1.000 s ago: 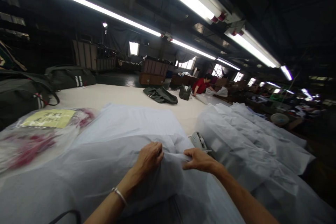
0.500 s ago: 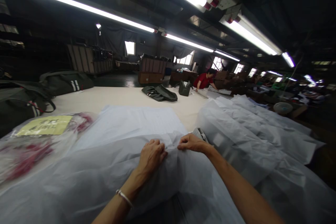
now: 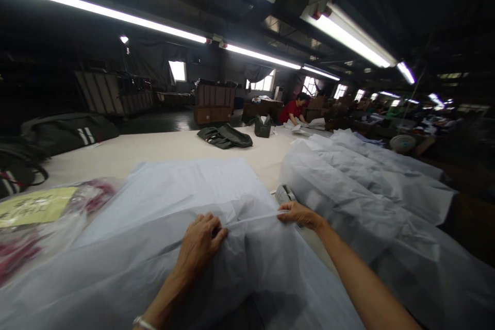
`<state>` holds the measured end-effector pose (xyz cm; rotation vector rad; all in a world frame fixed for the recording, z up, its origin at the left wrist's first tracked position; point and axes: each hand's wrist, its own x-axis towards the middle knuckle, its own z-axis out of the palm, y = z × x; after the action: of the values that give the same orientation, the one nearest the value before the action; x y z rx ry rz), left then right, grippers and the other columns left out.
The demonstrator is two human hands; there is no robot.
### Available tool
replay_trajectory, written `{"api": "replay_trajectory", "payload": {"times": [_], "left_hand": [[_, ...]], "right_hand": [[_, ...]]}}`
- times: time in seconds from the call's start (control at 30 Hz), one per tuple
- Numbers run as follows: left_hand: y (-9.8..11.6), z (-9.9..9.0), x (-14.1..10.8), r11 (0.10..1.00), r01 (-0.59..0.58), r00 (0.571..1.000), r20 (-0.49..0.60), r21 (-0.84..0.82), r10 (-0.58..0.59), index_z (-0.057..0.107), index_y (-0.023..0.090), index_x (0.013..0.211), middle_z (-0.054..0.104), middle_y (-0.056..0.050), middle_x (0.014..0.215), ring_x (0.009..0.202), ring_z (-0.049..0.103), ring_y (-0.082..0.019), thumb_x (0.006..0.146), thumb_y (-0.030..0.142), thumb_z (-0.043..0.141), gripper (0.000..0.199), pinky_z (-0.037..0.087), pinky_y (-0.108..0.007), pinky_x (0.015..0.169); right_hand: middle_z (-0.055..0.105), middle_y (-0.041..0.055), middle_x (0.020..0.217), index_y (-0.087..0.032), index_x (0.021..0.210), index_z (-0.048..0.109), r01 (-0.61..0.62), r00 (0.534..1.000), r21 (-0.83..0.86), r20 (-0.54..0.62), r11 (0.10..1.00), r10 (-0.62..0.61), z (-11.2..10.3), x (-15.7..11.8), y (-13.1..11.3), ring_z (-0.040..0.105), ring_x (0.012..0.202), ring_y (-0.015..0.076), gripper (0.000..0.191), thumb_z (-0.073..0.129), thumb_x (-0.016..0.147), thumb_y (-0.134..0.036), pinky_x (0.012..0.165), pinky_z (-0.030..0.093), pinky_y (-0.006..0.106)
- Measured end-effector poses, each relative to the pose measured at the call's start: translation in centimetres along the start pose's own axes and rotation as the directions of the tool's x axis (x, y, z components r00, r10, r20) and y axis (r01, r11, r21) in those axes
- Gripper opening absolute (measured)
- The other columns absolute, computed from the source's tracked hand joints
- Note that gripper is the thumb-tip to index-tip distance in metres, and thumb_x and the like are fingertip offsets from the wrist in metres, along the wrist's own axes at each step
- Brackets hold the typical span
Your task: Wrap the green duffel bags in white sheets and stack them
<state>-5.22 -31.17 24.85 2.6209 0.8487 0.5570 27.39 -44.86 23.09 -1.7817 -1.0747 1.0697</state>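
A large, thin, translucent plastic bag (image 3: 127,258) spreads across the near side of the table, crumpled along its upper edge. Its edge is pinched between the thumb and fingers of my right hand (image 3: 298,215), and a crease runs from there toward the left. My left hand (image 3: 200,241) rests on the same plastic with its fingers curled into it; the fingertips are partly hidden. Beneath and beyond lies a flat stack of pale, bluish-white plastic (image 3: 197,178). Just past my right hand sits a small grey object (image 3: 285,193), whose kind I cannot make out.
A heap of translucent plastic bags (image 3: 359,185) fills the right side. On the left are a clear bag with a yellow label (image 3: 38,206) and a dark green bag (image 3: 69,131). More dark green bags (image 3: 224,136) lie farther back. A person in red (image 3: 294,111) works beyond.
My right hand has moved to the right with the plastic edge, and my left hand has shifted left and nearer, widening the gap between them. The view has turned slightly right.
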Motion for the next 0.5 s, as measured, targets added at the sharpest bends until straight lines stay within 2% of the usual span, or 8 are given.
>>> {"api": "replay_trajectory", "payload": {"times": [0.1, 0.2, 0.27, 0.4, 0.47, 0.5], "left_hand": [[-0.6, 0.4, 0.1, 1.0, -0.014, 1.0, -0.013, -0.017, 0.013, 0.058, 0.022, 0.075, 0.063, -0.004, 0.085, 0.087, 0.054, -0.026, 0.093, 0.038, 0.048, 0.026, 0.039, -0.04, 0.08], [-1.1, 0.8, 0.2, 1.0, -0.018, 0.999, -0.037, -0.026, 0.017, 0.059, 0.022, 0.074, 0.062, -0.005, 0.083, 0.085, 0.055, -0.026, 0.093, 0.042, 0.043, 0.032, 0.041, -0.042, 0.08], [-1.5, 1.1, 0.2, 0.999, -0.028, 0.997, -0.069, -0.036, 0.025, 0.06, 0.023, 0.075, 0.063, -0.004, 0.083, 0.083, 0.056, -0.025, 0.093, 0.046, 0.043, 0.034, 0.042, -0.041, 0.08], [-2.2, 1.7, 0.1, 0.996, -0.073, 0.986, -0.156, -0.042, 0.065, 0.063, 0.025, 0.074, 0.066, -0.004, 0.089, 0.085, 0.059, -0.025, 0.091, 0.055, 0.045, 0.039, 0.047, -0.039, 0.081], [-2.6, 1.8, 0.2, 0.996, -0.088, 0.978, -0.193, -0.035, 0.079, 0.064, 0.027, 0.073, 0.068, -0.004, 0.093, 0.087, 0.061, -0.025, 0.089, 0.058, 0.046, 0.04, 0.049, -0.039, 0.081], [-2.9, 1.9, 0.3, 0.995, -0.095, 0.977, -0.195, -0.03, 0.088, 0.065, 0.028, 0.073, 0.069, -0.003, 0.095, 0.087, 0.062, -0.025, 0.088, 0.059, 0.047, 0.039, 0.051, -0.039, 0.08]], "right_hand": [[0.064, -0.0004, 0.068, -0.016, 0.08, 0.067, 0.047, 0.98, 0.108, -0.196, 0.993, -0.025, -0.9, 0.7, 2.1, 0.054, 0.061, 0.0129, 0.049, 0.079, 0.058, -0.058, 0.06, 0.045, 0.026], [0.065, 0.001, 0.072, -0.017, 0.082, 0.065, 0.075, 0.92, 0.159, -0.392, 0.984, -0.007, -1.6, 1.8, 4.7, 0.057, 0.064, 0.0155, 0.052, 0.073, 0.059, -0.063, 0.063, 0.048, 0.029], [0.065, 0.0022, 0.073, -0.019, 0.083, 0.064, 0.073, 0.844, 0.161, -0.536, 0.984, 0.025, -2.5, 2.2, 6.9, 0.06, 0.068, 0.018, 0.051, 0.066, 0.063, -0.066, 0.067, 0.05, 0.032], [0.068, 0.0089, 0.08, -0.023, 0.078, 0.061, 0.008, 0.648, 0.115, -0.757, 0.993, 0.082, -5.7, 2.1, 11.3, 0.063, 0.09, 0.0284, 0.046, 0.051, 0.068, -0.067, 0.076, 0.051, 0.039], [0.07, 0.0113, 0.084, -0.025, 0.074, 0.061, -0.031, 0.601, 0.093, -0.793, 0.995, 0.093, -7.4, 2.3, 13.0, 0.061, 0.102, 0.0323, 0.04, 0.052, 0.067, -0.064, 0.082, 0.051, 0.042], [0.07, 0.0117, 0.085, -0.025, 0.073, 0.061, -0.045, 0.604, 0.088, -0.791, 0.995, 0.097, -8.0, 2.6, 13.7, 0.06, 0.105, 0.033, 0.038, 0.054, 0.066, -0.062, 0.085, 0.05, 0.043]]}}
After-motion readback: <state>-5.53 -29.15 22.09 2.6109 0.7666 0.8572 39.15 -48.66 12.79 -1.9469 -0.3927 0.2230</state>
